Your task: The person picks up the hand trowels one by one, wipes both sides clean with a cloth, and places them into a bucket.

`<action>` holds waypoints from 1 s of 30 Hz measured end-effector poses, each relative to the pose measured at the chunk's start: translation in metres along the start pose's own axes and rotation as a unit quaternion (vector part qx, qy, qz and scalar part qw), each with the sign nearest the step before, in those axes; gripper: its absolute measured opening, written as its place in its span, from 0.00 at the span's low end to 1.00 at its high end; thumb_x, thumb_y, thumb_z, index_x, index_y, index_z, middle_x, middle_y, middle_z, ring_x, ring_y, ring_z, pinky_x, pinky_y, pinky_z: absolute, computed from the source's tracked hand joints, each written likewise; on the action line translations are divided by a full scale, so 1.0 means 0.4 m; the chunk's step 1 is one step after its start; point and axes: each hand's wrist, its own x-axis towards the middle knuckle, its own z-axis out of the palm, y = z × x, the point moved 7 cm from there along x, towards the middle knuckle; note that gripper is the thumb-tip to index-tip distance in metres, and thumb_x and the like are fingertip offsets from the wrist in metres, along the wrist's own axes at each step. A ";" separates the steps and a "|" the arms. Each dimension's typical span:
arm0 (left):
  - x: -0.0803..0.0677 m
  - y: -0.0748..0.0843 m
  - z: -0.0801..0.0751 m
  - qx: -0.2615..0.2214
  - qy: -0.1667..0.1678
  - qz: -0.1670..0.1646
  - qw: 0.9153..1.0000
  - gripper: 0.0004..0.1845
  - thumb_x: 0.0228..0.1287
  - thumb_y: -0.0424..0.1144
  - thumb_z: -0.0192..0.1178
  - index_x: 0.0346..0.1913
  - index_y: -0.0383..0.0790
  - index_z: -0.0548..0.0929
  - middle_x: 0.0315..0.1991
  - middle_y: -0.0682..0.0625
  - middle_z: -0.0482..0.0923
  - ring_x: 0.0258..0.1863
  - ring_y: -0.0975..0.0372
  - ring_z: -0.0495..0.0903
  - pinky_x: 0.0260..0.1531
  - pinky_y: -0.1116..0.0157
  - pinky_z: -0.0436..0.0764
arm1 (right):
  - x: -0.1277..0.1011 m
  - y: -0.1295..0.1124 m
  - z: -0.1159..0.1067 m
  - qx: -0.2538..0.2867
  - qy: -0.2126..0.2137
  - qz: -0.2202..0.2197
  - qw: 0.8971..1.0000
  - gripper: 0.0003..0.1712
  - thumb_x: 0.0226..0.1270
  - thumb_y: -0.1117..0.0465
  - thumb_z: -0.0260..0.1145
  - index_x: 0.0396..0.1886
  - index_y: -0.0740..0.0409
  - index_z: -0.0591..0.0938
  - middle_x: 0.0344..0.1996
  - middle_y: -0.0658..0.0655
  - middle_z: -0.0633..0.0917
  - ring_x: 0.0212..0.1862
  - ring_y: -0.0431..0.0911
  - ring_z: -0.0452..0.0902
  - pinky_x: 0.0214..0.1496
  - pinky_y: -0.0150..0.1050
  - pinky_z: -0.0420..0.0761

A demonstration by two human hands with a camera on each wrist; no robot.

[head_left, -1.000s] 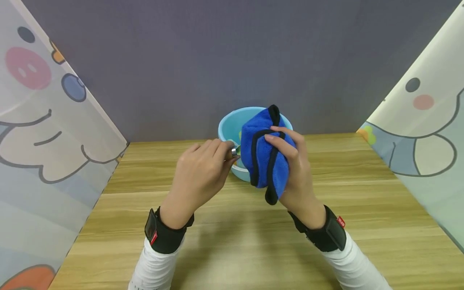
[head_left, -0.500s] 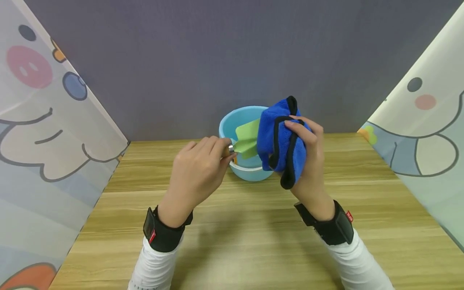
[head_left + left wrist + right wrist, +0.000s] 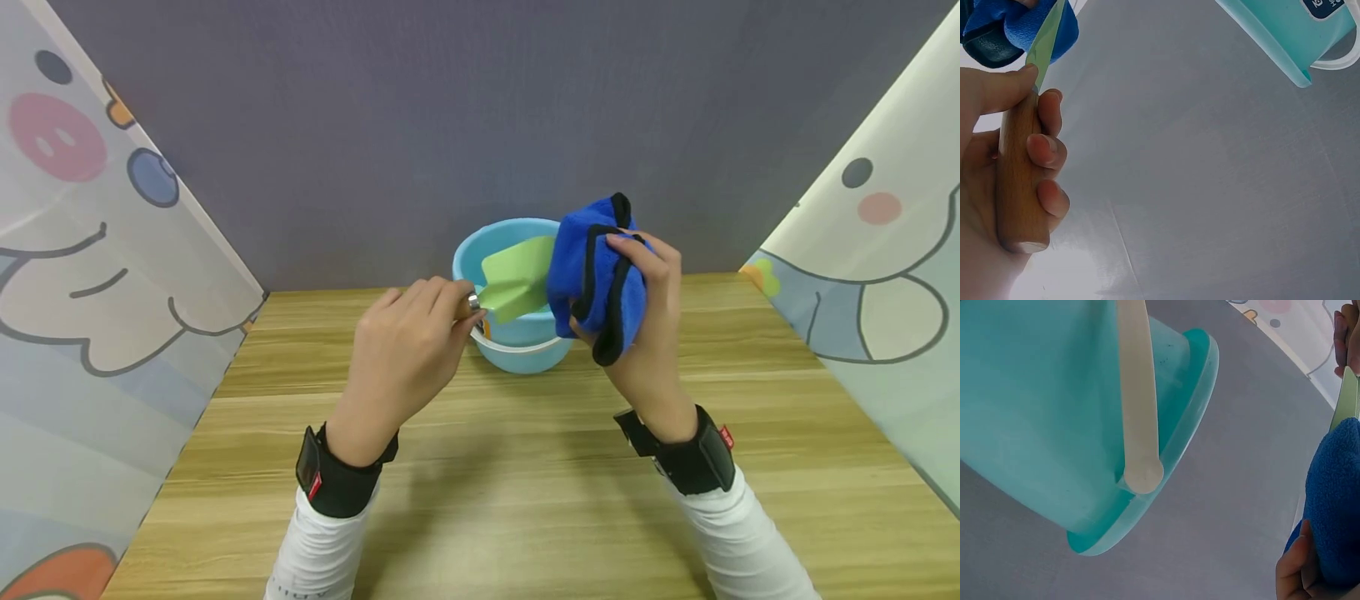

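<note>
My left hand (image 3: 405, 342) grips the wooden handle (image 3: 1021, 175) of a small garden trowel, its fingers wrapped around it. The trowel's light green blade (image 3: 517, 277) points right, above a light blue bucket (image 3: 525, 360). In my right hand (image 3: 651, 325) is a bunched blue cloth (image 3: 592, 262) with black edging. The cloth covers the blade's far end, so the tip is hidden. In the right wrist view, the fingers curl around the cloth (image 3: 1338, 500), with the green blade emerging above it.
The bucket stands on a wood-grain table (image 3: 480, 500), near a grey back panel (image 3: 495, 108). It has a white handle (image 3: 1141, 406). A small orange patch (image 3: 486, 329) shows at its left side. Cartoon-printed panels (image 3: 82, 250) flank the table.
My right hand has moved the cloth right and upward along the trowel, so much more of the green blade shows. My left hand has shifted only slightly up and left.
</note>
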 end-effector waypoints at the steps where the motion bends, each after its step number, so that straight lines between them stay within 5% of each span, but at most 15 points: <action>1: 0.000 -0.001 -0.001 -0.002 0.001 -0.002 1.000 0.09 0.68 0.41 0.67 0.43 0.38 0.85 0.29 0.51 0.83 0.24 0.61 0.80 0.23 0.65 0.72 | 0.000 0.002 -0.001 -0.002 0.002 0.001 1.000 0.44 0.59 0.35 0.73 0.63 0.60 0.71 0.63 0.70 0.71 0.69 0.52 0.67 0.71 0.53 0.70; 20: -0.001 -0.018 -0.002 0.001 -0.005 -0.047 0.999 0.14 0.62 0.37 0.72 0.46 0.36 0.81 0.27 0.50 0.83 0.21 0.62 0.79 0.23 0.66 0.73 | 0.010 0.004 -0.015 -0.021 0.023 0.001 1.000 0.41 0.59 0.38 0.74 0.62 0.59 0.73 0.61 0.70 0.73 0.67 0.53 0.69 0.71 0.52 0.70; 30: 0.000 -0.016 -0.002 -0.003 0.000 -0.044 0.999 0.13 0.62 0.36 0.72 0.43 0.35 0.81 0.26 0.51 0.80 0.20 0.63 0.75 0.21 0.68 0.68 | 0.010 0.003 -0.014 -0.035 0.016 0.001 0.999 0.41 0.59 0.37 0.73 0.63 0.57 0.73 0.62 0.71 0.72 0.68 0.55 0.69 0.71 0.54 0.70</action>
